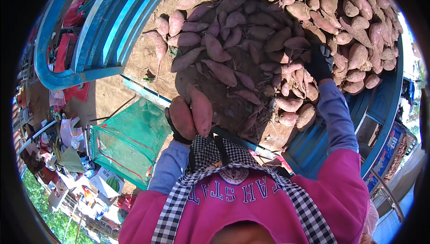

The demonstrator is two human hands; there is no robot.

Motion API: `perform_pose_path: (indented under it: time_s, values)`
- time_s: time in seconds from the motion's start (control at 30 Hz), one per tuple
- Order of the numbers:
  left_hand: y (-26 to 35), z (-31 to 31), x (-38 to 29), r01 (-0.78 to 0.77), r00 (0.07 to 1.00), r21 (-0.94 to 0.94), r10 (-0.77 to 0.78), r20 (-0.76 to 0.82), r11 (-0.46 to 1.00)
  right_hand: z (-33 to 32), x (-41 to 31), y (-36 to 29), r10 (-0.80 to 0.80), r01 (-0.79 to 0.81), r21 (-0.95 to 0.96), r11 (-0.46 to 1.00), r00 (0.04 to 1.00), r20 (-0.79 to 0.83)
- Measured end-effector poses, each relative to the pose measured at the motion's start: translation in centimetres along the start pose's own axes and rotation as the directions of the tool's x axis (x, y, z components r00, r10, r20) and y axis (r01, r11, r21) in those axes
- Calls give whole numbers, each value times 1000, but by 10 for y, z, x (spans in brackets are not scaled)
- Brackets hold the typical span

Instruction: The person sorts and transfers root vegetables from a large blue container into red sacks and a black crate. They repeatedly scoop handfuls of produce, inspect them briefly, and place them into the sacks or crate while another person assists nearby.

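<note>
My left hand (175, 133), in a dark glove, holds two large reddish sweet potatoes (190, 114) side by side in front of my checked apron (231, 151). My right hand (318, 61), gloved too, reaches into the right side of a heap of sweet potatoes (352, 29). Its fingers touch the heap, beside a shaded sweet potato (297, 43); whether they grip one is hidden. Between my hands, loose sweet potatoes (220, 72) lie scattered on a soil-covered surface (205, 87), partly in my shadow.
A blue metal rail gate (79, 76) swings out at the left. Below it stands a green mesh-covered frame (131, 136). Blue ribbed metal side panels (310, 150) border the right. Bags and boxes, including a carton with a watermelon picture (109, 181), crowd the lower left.
</note>
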State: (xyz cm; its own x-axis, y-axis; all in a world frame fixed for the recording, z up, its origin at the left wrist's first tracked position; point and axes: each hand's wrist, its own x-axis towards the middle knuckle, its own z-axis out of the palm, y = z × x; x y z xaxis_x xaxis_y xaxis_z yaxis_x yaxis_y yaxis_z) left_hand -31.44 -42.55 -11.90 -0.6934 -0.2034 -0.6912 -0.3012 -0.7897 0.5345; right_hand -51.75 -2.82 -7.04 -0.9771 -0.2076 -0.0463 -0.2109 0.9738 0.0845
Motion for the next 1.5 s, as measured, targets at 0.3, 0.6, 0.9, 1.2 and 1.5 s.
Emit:
perform_pose_path:
  time_s: [0.3,0.6,0.9,1.2,1.5]
  values:
    - [113,-90,-92,-333,939,362,342,42,871,-11,9,11,-19,47,-285,957,995,102]
    - [131,-273,-169,106,703,319,156,-694,942,-28,-50,-179,-521,-583,360,-728,813,261]
    - [83,-267,-174,-177,890,-215,63,-451,961,-47,-150,-420,-807,-287,950,-123,587,73]
    - [60,-206,-136,-337,477,819,834,-276,464,25,43,-97,-191,193,65,979,981,-32]
    - [-43,13,15,-692,535,543,169,828,-475,63,4,-5,-59,52,77,996,994,92]
